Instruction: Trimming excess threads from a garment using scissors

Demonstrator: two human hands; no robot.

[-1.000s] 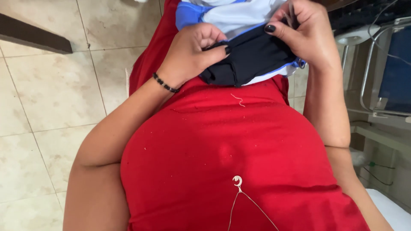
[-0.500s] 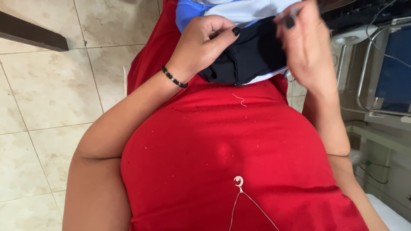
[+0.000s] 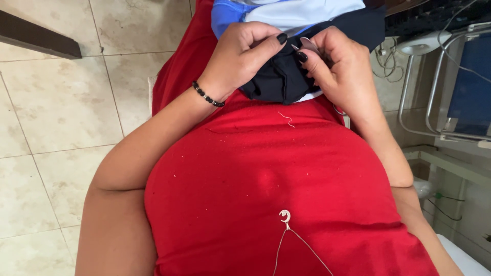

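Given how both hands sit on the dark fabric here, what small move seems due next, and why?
Probably a short snip: the right hand holds small metal blades right at the dark fabric that the left hand pinches up, so the tips seem aimed at a thread there, though no thread shows.

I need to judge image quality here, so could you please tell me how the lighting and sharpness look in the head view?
Head view: soft, even light, no glare; the left hand, right hand and dark navy cloth look sharp; the red knit top fills most of the frame.
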